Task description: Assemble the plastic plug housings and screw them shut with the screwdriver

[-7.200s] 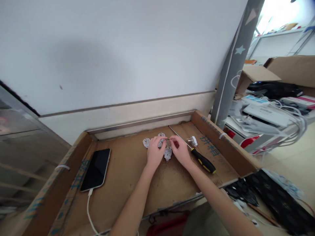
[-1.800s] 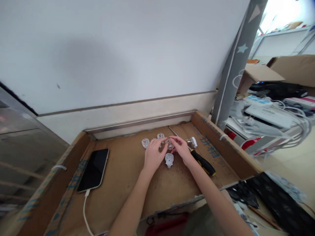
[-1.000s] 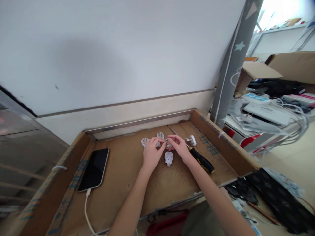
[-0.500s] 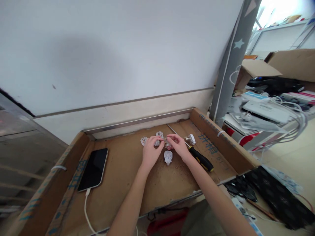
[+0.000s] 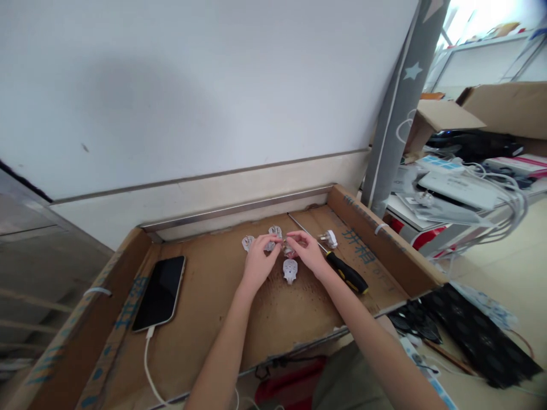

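The curled fingers of the left hand [image 5: 257, 262] and right hand [image 5: 309, 254] have just been drawn slightly closer, any grip indiscernible, suggesting fine handling, while the white plug housing [image 5: 290, 271] is left untouched on the counter [image 5: 205, 285] at their six o'clock.

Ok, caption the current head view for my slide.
Left hand and right hand among plug parts on cardboard, between a phone and a screwdriver.

A smooth-edged white plug piece [image 5: 290, 271], dotted face up, now replaces the jagged-looking one of the earliest view, slightly nearer the front edge of the cardboard [image 5: 276, 324].
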`<state>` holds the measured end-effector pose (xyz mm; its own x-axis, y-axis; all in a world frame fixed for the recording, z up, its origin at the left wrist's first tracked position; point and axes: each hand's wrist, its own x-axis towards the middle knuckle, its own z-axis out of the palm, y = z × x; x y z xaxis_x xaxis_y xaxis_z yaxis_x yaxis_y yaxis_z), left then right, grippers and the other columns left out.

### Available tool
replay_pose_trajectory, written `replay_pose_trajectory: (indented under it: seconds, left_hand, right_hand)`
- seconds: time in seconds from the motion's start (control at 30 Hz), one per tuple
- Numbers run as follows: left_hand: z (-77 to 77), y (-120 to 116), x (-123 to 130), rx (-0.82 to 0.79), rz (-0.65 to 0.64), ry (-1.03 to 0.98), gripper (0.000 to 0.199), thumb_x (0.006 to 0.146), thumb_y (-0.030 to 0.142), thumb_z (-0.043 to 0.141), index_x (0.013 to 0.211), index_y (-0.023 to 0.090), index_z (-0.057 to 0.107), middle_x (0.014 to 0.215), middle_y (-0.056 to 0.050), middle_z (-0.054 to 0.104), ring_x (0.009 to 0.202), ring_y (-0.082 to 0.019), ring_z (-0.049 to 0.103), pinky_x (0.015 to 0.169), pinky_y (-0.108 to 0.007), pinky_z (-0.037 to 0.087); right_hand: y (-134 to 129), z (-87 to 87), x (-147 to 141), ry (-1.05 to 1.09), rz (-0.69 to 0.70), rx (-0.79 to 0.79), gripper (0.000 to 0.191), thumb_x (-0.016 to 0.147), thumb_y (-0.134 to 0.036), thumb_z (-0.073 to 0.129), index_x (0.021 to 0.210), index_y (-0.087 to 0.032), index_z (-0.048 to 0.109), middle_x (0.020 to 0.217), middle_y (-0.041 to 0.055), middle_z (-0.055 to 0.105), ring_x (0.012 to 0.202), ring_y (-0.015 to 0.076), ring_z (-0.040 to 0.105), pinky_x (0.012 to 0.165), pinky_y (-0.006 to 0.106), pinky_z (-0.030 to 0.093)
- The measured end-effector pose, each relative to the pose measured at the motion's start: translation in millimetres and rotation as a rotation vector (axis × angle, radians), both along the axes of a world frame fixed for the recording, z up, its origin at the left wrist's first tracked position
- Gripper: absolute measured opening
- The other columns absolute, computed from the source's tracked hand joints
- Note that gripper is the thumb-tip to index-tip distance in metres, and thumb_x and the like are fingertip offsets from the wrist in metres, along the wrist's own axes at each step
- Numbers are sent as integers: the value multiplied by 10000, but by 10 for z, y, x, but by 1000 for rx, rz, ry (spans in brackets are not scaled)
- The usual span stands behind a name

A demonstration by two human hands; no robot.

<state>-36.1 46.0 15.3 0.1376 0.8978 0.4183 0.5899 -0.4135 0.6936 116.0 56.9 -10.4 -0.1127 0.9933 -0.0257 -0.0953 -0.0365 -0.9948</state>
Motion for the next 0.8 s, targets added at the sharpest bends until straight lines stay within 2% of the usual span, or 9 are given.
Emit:
replay_pose_trajectory:
  seconds: [0.13,0.23,0.5,0.63,0.8]
  left_hand:
    - [4,-16,-6,24,39,85,58,795,278,635,801,226,661,1022,-28,647,1004,-214,557,934,-399,398]
    - [-4,-19,-2,-2,28,114,44,793,256,633,776,225,659,1024,-21,647,1003,-211,553,935,-398,398]
    - [-8,-2,13,-64,-62,5,88,787,176,606,814,220,677,1023,-42,655,1017,-207,570,947,-405,407]
    - [26,-10,8,-33,15,-63,84,800,226,604,846,227,675,1026,-43,654,1014,-204,573,937,-400,415]
    - [32,-32,-7,20,41,107,60,786,273,631,762,228,661,1021,-26,647,981,-212,568,918,-399,413]
  right_hand:
    - [-6,9,4,-20,4,-5,339,879,-360,491,1104,-106,509,944,53,544,792,74,533,681,223,504]
    - [-12,3,-10,-28,4,2,339,880,-358,493,1101,-102,508,933,50,544,782,71,532,676,219,501]
    - [-16,-18,-17,-19,-8,29,330,879,-361,492,1083,-102,516,922,48,544,772,67,529,668,213,498]
    - [-8,-11,-4,-14,-18,30,333,878,-360,493,1088,-102,514,942,53,544,794,74,532,684,224,503]
    - [-16,-1,-9,-8,-15,32,330,879,-360,492,1083,-102,516,931,50,546,778,68,530,672,215,500]
